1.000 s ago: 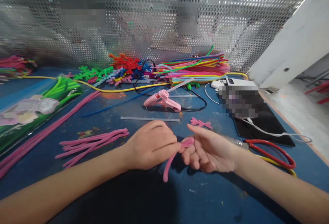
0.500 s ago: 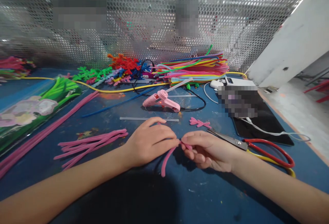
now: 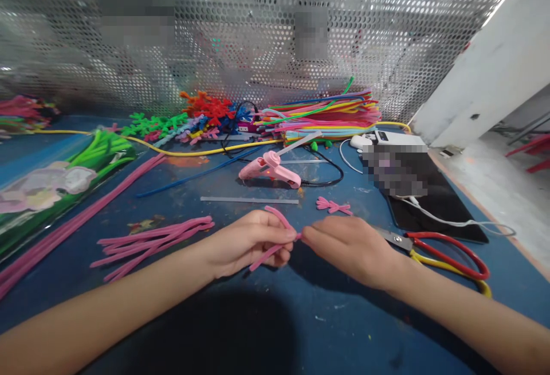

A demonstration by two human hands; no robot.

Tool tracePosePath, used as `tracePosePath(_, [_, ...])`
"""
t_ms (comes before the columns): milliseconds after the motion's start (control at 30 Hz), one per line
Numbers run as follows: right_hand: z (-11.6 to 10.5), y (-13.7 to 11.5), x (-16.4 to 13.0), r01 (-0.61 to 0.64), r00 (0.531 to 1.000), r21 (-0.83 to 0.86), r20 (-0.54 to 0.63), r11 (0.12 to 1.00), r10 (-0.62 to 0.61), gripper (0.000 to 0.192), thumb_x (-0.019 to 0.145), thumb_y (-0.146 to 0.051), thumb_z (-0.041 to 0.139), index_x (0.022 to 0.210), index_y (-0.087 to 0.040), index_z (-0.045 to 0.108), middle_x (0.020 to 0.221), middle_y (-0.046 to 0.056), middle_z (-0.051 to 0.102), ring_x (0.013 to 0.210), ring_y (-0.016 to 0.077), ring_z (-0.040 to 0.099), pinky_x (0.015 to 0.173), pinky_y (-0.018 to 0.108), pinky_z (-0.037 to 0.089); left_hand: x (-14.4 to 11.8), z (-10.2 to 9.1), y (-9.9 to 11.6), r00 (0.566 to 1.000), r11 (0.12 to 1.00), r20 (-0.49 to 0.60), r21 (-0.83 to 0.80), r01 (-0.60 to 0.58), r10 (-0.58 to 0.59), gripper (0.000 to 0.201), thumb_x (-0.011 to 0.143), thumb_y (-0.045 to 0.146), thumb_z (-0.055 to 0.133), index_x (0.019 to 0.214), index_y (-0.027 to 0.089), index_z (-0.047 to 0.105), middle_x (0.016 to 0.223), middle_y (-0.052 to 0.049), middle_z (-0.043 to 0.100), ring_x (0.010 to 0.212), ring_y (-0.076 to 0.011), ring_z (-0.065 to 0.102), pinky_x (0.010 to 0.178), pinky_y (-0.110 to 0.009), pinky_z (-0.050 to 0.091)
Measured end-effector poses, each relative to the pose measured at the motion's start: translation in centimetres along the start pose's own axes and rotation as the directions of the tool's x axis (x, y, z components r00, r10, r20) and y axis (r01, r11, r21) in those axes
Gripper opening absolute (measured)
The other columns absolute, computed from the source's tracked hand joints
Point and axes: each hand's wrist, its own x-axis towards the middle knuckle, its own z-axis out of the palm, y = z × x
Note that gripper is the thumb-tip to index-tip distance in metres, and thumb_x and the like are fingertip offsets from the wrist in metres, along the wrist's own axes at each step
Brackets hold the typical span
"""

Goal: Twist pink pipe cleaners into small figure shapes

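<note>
Both hands meet over the blue table [image 3: 240,335], pinching one pink pipe cleaner [image 3: 275,249]. My left hand [image 3: 247,243] grips it from the left, with one end arching over the fingers and the other poking out below. My right hand [image 3: 350,246], palm down, pinches the same pipe cleaner at its fingertips. A small pink twisted piece [image 3: 334,206] lies just beyond my right hand. To the left of my left hand lies a bunch of cut pink pipe cleaners [image 3: 150,238].
A pink glue gun [image 3: 270,170] and a clear glue stick [image 3: 249,199] lie behind the hands. Red-handled scissors [image 3: 442,252] and a black tablet [image 3: 433,203] are at the right. Coloured pipe cleaner bundles [image 3: 326,114] line the perforated metal back wall. Green stems in a packet [image 3: 64,174] sit left.
My right hand has turned from palm up to palm down. The pipe cleaner's hanging end has swung up and now bends over my left fingers.
</note>
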Motion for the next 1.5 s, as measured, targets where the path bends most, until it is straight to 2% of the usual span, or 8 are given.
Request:
tracePosePath(133, [0.3,0.4,0.6,-0.435,0.882,0.535,0.092,0.724,0.462,0.017,0.085,-0.031,0.051,0.084,-0.017,0.060,0.060,-0.002,0.057,0.048,0.0072,0.050,0.046,0.019,0.039,0.2,0.1,-0.2,0.992,0.994,-0.062,-0.015,-0.112,0.111,0.018,0.067,0.025,0.070,0.072,0.011,0.060,0.062,-0.001,0.060,0.056,-0.0095,0.058,0.057,-0.021,0.046])
tracePosePath(267, [0.1,0.7,0.9,-0.570,0.780,0.716,0.316,0.404,0.541,0.018,0.078,-0.032,0.060,0.088,-0.018,0.054,0.058,-0.004,0.055,0.040,0.0052,0.046,0.038,0.016,0.035,0.4,0.1,-0.3,0.990,0.992,-0.085,0.065,-0.108,0.114,0.019,0.067,0.025,0.070,0.071,0.010,0.060,0.060,-0.001,0.060,0.054,-0.0090,0.056,0.056,-0.021,0.045])
tracePosePath(567, [-0.9,1.8,0.9,-0.488,0.860,0.707,0.289,0.512,0.420,0.026,0.078,-0.023,0.058,0.099,-0.022,0.043,0.059,-0.008,0.054,0.042,0.0047,0.046,0.040,0.015,0.036,0.7,0.3,-0.5,0.992,0.975,-0.032,0.192,-0.112,0.121,0.017,0.067,0.027,0.069,0.071,0.012,0.060,0.059,0.001,0.058,0.054,-0.0097,0.054,0.056,-0.023,0.043])
tracePosePath(800, [1.0,1.3,1.6,-0.412,0.724,0.850,0.087,0.328,0.685,0.030,0.070,-0.031,0.068,0.086,-0.020,0.045,0.060,-0.005,0.059,0.049,0.0076,0.054,0.045,0.018,0.042,0.6,1.0,-1.2,0.962,0.936,-0.103,0.278,-0.217,0.253,0.018,0.069,0.030,0.068,0.073,0.014,0.063,0.064,0.002,0.058,0.059,-0.0070,0.049,0.057,-0.018,0.037])
tracePosePath(1133, [-0.1,1.2,1.4,-0.468,0.796,0.799,0.195,0.378,0.574,0.039,0.063,-0.031,0.073,0.086,-0.021,0.043,0.059,-0.004,0.061,0.051,0.0084,0.052,0.050,0.020,0.040,0.4,0.4,-0.3,0.975,0.982,0.119,-0.017,-0.189,0.189,0.034,0.072,0.039,0.062,0.092,0.012,0.062,0.082,-0.008,0.064,0.076,-0.0169,0.060,0.070,-0.030,0.047])
tracePosePath(1267, [0.2,0.7,1.3,-0.497,0.803,0.753,0.212,0.430,0.558,0.035,0.065,-0.034,0.072,0.078,-0.020,0.043,0.059,-0.004,0.058,0.051,0.0082,0.051,0.050,0.020,0.039,0.6,0.8,-0.7,0.982,0.975,0.020,0.116,-0.191,0.190,0.024,0.063,0.022,0.072,0.082,0.013,0.062,0.070,-0.001,0.062,0.065,-0.0108,0.058,0.067,-0.025,0.047])
tracePosePath(1400, [0.5,0.3,1.1,-0.463,0.843,0.599,0.070,0.653,0.533,0.020,0.074,-0.034,0.063,0.073,-0.019,0.049,0.061,-0.003,0.055,0.052,0.0082,0.049,0.048,0.020,0.037,0.6,1.4,-1.2,0.975,0.972,-0.041,0.090,-0.215,0.219,0.020,0.063,0.021,0.072,0.072,0.013,0.057,0.064,0.002,0.059,0.061,-0.0087,0.057,0.065,-0.023,0.047])
tracePosePath(1500, [0.4,0.5,0.7,-0.271,0.937,0.373,-0.107,0.887,0.332,0.007,0.082,-0.025,0.054,0.086,-0.020,0.057,0.070,0.000,0.061,0.061,0.0104,0.053,0.057,0.023,0.041,0.5,1.4,-1.1,0.968,0.970,-0.066,0.010,-0.243,0.243,0.022,0.066,0.024,0.072,0.074,0.013,0.054,0.066,0.003,0.058,0.062,-0.0081,0.058,0.063,-0.021,0.047])
